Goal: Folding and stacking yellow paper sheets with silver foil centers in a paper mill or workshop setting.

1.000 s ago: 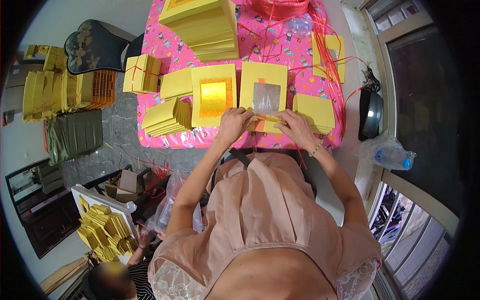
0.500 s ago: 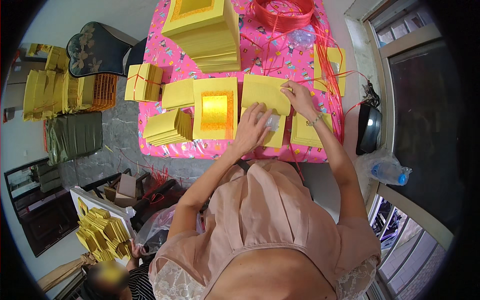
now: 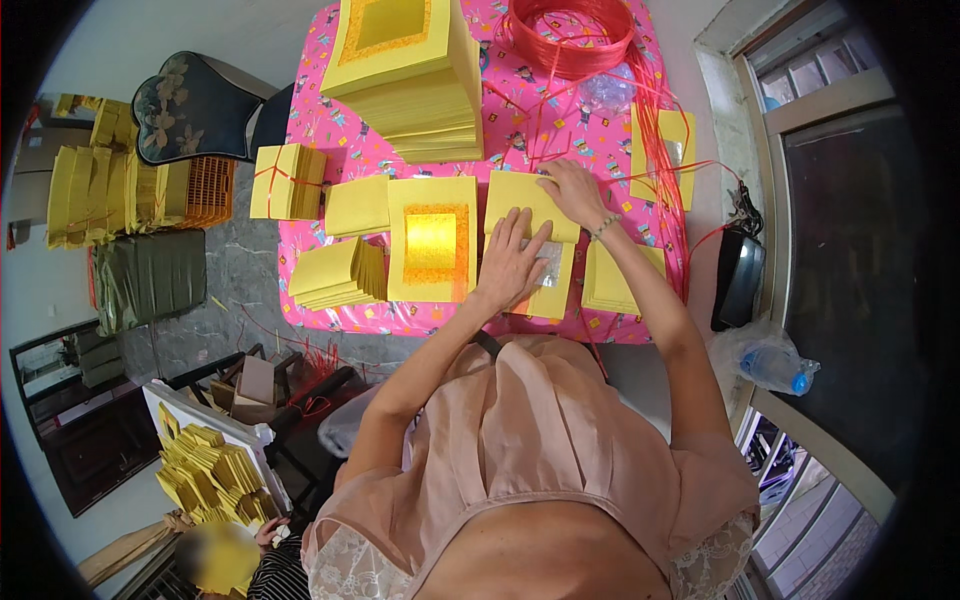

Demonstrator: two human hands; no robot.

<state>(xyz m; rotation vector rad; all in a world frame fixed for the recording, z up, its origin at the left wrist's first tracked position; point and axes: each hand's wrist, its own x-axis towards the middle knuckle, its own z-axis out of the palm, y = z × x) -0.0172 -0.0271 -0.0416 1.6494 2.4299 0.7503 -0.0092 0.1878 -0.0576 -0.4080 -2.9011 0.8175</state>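
On the pink patterned table (image 3: 610, 130) lies a yellow paper sheet with a silver foil square (image 3: 525, 205). My left hand (image 3: 512, 262) presses flat on its lower half, covering most of the foil. My right hand (image 3: 572, 190) rests on the sheet's upper right part, fingers spread. To the left lies a stack of yellow sheets with a gold foil square (image 3: 432, 240). A plain yellow stack (image 3: 612, 282) sits just right of my right forearm.
A tall pile of yellow sheets (image 3: 405, 70) and a coil of red string (image 3: 570, 30) stand at the far side. Folded yellow bundles (image 3: 338, 272) and a tied bundle (image 3: 285, 180) lie left. Another person (image 3: 225, 560) sits at lower left by a box of folded papers (image 3: 210, 470). A plastic bottle (image 3: 775, 365) lies right.
Both hands moved away from the near table edge onto the silver-foil sheet. The left hand now presses its lower half and the right hand has reached to its upper part.
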